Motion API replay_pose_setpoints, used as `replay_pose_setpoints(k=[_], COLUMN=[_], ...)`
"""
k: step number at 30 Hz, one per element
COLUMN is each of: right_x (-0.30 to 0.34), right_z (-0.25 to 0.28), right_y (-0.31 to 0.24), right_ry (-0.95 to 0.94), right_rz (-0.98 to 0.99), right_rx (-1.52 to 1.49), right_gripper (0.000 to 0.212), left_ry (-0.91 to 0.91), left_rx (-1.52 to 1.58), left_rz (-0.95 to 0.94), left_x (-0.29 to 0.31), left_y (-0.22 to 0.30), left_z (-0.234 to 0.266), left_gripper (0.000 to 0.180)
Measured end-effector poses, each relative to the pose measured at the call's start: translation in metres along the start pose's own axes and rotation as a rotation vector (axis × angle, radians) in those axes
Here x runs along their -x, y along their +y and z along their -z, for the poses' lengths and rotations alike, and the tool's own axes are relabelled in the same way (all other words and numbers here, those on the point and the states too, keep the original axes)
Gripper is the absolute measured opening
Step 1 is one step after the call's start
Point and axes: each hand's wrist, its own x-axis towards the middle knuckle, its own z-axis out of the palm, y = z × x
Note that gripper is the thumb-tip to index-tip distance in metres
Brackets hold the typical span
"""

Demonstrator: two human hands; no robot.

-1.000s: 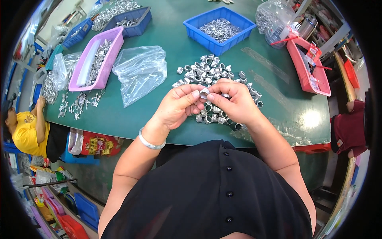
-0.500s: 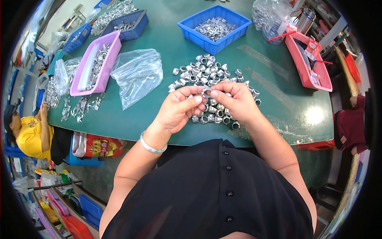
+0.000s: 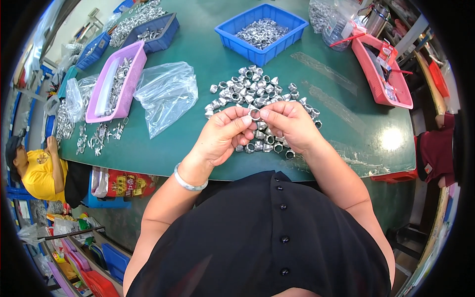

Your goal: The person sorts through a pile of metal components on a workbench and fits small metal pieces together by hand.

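Observation:
Between the fingertips of both my hands is a small silvery metal ring-shaped part [image 3: 255, 114], its round opening turned toward me. My left hand [image 3: 224, 134] pinches its left side with thumb and forefinger, the other fingers curled. From the right, my right hand [image 3: 292, 126] grips it the same way. Right behind and below the hands lies a loose pile of similar metal parts [image 3: 247, 89] on the green table [image 3: 208, 163]. Some of the pile is hidden by my fingers.
Beyond the pile stands a blue bin [image 3: 262, 54] of small metal pieces. Leftward lie a clear plastic bag [image 3: 166, 96] and a pink tray [image 3: 106, 118] with metal parts. A pink basket [image 3: 378, 89] sits at right. A person in yellow [image 3: 43, 171] sits at far left.
The ring-shaped part has turned so its round opening shows more toward me. Both hands keep their pinch on it. The whole view has shifted slightly.

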Motion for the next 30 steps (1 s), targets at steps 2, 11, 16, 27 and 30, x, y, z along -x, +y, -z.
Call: replay_pose_setpoints(k=[2,11,16,27,30], right_x=[0.0,-0.002,0.0,-0.001,-0.003], right_z=[0.001,0.002,0.001,0.002,0.005], right_y=[0.001,0.003,0.002,0.005,0.01], right_ry=[-0.002,0.003,-0.017,0.009,0.017], right_rz=[-0.013,-0.042,-0.032,0.117,0.199], right_rx=[-0.018,-0.023,-0.037,0.186,0.269], right_gripper=[0.017,0.016,0.016,0.018,0.017], left_ry=[0.001,0.027,0.018,-0.01,-0.013], left_rx=[-0.003,-0.009,-0.001,-0.043,-0.032], left_rz=[0.0,0.013,0.015,-0.056,-0.072], left_x=[0.0,-0.001,-0.002,-0.003,-0.002], left_y=[0.0,0.002,0.001,-0.003,-0.004], left_z=[-0.001,-0.002,0.001,0.003,0.004], left_gripper=[0.014,0.015,0.016,0.017,0.02])
